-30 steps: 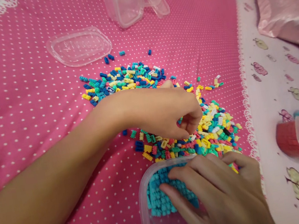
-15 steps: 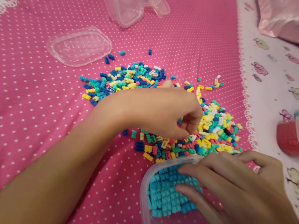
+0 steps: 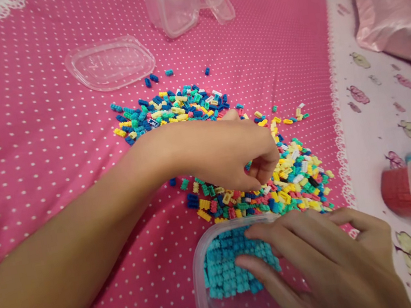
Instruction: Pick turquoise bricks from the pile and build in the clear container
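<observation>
My left hand reaches over a spread pile of small toy building bricks in yellow, blue, green, red and white. Its fingers curl inward among the bricks, and whatever they hold is hidden. A clear plastic tub stands in front of the pile. Rows of tightly packed turquoise and blue bricks fill its far part. My right hand extends over the tub's right side, thumb and forefinger apart above the packed rows. I see nothing held between them.
A clear lid lies behind the pile, with empty clear tubs farther back. At the right are a tub of red bricks and a shiny pink pouch. The polka-dot cloth has some folds.
My right thumb has shifted slightly left over the packed bricks, widening its gap from the forefinger. My left hand stays almost still over the pile.
</observation>
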Motion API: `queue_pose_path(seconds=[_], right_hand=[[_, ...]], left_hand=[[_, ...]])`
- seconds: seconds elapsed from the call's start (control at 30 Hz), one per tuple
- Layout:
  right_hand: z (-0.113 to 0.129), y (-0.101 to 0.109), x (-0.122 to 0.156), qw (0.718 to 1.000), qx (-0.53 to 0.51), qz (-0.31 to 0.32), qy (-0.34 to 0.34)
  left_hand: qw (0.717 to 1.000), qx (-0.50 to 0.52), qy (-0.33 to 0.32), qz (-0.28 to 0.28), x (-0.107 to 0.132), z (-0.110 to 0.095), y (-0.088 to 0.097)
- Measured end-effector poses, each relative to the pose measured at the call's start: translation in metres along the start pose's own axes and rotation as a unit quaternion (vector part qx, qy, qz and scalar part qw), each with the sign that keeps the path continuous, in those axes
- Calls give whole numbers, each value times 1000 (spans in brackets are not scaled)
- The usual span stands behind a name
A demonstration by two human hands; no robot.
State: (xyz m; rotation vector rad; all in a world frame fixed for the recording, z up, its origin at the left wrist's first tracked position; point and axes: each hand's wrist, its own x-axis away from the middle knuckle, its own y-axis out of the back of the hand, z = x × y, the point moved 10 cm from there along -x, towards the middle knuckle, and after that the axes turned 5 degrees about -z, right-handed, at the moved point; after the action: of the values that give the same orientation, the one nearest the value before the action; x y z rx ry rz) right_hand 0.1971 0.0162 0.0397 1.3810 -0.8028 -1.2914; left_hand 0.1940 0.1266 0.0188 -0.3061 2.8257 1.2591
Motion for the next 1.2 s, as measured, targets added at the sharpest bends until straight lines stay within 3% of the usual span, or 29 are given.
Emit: queue_pose_path(seconds=[0.17, 0.77, 1.0, 1.2], right_hand=[[11, -1, -3, 999, 4, -19, 51], [15, -2, -2, 999, 5, -17, 51], [15, -1, -6, 999, -21, -35, 6], [16, -1, -5, 999, -19, -37, 24]], left_hand=[[1000, -12, 9, 4, -1, 1, -1], [1000, -21, 11, -3, -1, 1, -1], [1000, -26, 14, -2, -1, 3, -1], [1000, -26, 6, -5, -1, 1, -1]])
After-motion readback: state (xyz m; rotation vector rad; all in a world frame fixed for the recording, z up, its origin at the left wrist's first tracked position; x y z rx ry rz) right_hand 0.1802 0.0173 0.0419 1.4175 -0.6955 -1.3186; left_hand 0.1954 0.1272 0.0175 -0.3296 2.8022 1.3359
